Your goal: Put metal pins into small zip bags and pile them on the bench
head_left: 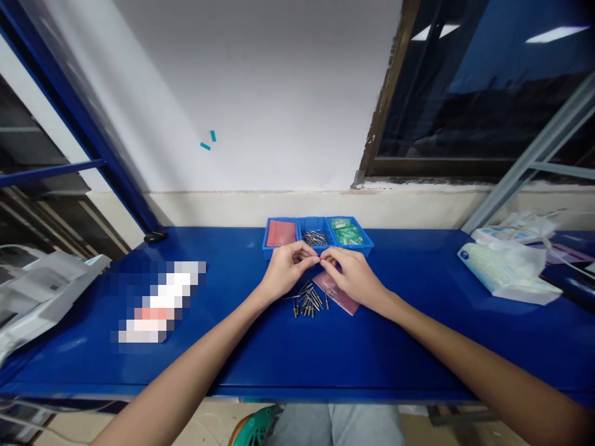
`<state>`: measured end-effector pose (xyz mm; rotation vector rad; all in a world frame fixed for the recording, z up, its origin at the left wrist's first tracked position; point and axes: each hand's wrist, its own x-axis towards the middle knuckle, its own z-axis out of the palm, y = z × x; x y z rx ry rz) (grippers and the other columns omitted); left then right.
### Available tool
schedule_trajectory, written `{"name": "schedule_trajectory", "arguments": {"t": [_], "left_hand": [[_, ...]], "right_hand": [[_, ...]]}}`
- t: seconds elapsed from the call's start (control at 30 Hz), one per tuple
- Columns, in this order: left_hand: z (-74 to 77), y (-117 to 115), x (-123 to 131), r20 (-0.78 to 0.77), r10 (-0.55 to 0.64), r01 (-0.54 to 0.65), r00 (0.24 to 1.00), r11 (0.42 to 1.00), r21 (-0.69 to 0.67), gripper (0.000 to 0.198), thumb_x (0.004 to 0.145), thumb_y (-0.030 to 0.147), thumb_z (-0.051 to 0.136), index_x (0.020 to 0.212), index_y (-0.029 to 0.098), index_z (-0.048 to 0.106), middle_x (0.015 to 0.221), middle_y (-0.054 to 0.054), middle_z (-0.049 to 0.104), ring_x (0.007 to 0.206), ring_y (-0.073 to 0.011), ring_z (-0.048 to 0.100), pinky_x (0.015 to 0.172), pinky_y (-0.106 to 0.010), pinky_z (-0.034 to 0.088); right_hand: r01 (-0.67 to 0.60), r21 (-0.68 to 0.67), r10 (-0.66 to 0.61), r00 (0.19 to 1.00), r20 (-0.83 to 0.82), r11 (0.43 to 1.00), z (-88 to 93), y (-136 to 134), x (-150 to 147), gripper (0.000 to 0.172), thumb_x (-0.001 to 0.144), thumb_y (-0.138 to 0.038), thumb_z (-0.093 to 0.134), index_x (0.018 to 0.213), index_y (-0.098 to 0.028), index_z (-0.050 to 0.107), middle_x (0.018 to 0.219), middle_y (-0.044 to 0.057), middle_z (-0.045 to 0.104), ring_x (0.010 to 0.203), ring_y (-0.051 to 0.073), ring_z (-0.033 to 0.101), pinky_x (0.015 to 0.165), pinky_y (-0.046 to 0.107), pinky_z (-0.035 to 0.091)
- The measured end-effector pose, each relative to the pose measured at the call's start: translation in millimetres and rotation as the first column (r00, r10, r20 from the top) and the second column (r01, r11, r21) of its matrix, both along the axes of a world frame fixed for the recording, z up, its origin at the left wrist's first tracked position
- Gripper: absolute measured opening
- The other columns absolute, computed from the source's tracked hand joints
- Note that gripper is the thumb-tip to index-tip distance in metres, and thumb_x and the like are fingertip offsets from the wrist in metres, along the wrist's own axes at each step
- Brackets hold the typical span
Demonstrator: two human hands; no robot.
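My left hand (290, 267) and my right hand (351, 272) meet in front of the blue trays, fingertips pinched close together. Whatever is between them is hidden or too small to make out. Just below lies a loose pile of blind rivets (307, 302), with thin silver shafts and brass-coloured ends. Under my right hand rests a pink plastic bag (344, 301), partly covered by the fingers. Behind the hands stand three blue bins (367, 248) side by side: pink bags (281, 233) fill the left one, more rivets (315, 238) the middle one, green packets (346, 232) the right one.
The blue table (260, 365) runs to the wall. A blurred-out item (162, 303) lies at the left, beside white equipment (46, 297). On the right are a tissue pack (506, 272) and white items with cables (515, 229). Metal posts rise at both sides.
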<state>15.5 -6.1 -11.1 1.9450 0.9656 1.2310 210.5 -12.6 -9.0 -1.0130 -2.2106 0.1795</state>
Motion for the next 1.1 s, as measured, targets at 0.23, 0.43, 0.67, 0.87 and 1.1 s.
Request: {"name": "schedule_trajectory", "arguments": {"t": [0.23, 0.43, 0.67, 0.87, 1.1], "left_hand": [[6.8, 3, -13, -0.201, 0.288, -0.199, 0.936, 0.907, 0.371, 0.023, 0.097, 0.025, 0.052, 0.118, 0.017, 0.057, 0.086, -0.003, 0.064, 0.068, -0.014, 0.058, 0.07, -0.029, 0.048], [5.2, 3, -17, -0.339, 0.303, -0.149, 0.891, 0.898, 0.414, 0.02, 0.098, 0.021, 0.047, 0.115, 0.019, 0.058, 0.086, -0.003, 0.06, 0.072, -0.0159, 0.058, 0.069, -0.028, 0.048], [0.5, 0, -14, -0.516, 0.256, -0.026, 0.817, 0.912, 0.41, 0.021, 0.099, 0.017, 0.046, 0.111, 0.02, 0.063, 0.098, -0.005, 0.064, 0.076, -0.0164, 0.061, 0.071, -0.029, 0.049], [1.5, -1, -13, -0.546, 0.249, 0.002, 0.8, 0.909, 0.417, 0.021, 0.099, 0.018, 0.046, 0.111, 0.019, 0.063, 0.099, -0.006, 0.065, 0.083, -0.0186, 0.064, 0.075, -0.03, 0.051], [3.5, 0, -16, -0.556, 0.271, -0.009, 0.786, 0.904, 0.427, 0.02, 0.1, 0.02, 0.045, 0.11, 0.018, 0.063, 0.099, -0.006, 0.065, 0.081, -0.0176, 0.064, 0.073, -0.029, 0.051]], "right_hand": [[0.183, 0.247, -0.243, 0.94, 0.24, 0.952, 27.6, 32, -10, 0.026, 0.099, -0.024, 0.043, 0.096, -0.016, 0.067, 0.091, 0.012, 0.071, 0.091, 0.025, 0.063, 0.074, 0.035, 0.045], [0.171, 0.193, -0.226, 0.923, 0.311, 0.966, 26.6, 19, -3, 0.023, 0.1, -0.029, 0.047, 0.1, -0.017, 0.067, 0.091, 0.009, 0.07, 0.084, 0.022, 0.064, 0.069, 0.032, 0.044], [-0.094, 0.032, 0.074, 0.913, 0.402, 0.995, 2.7, -14, 6, 0.027, 0.102, -0.028, 0.046, 0.091, -0.019, 0.068, 0.091, 0.007, 0.067, 0.095, 0.022, 0.059, 0.078, 0.032, 0.046], [-0.13, -0.136, 0.171, 0.92, 0.354, 0.982, 10.0, -13, 8, 0.021, 0.099, -0.036, 0.055, 0.091, -0.022, 0.069, 0.089, 0.004, 0.063, 0.092, 0.02, 0.059, 0.078, 0.031, 0.044], [-0.173, -0.359, 0.286, 0.914, 0.289, 0.917, 19.0, -15, 12, 0.022, 0.087, -0.043, 0.07, 0.093, -0.022, 0.062, 0.088, 0.0, 0.057, 0.077, 0.016, 0.056, 0.069, 0.026, 0.041]]}}
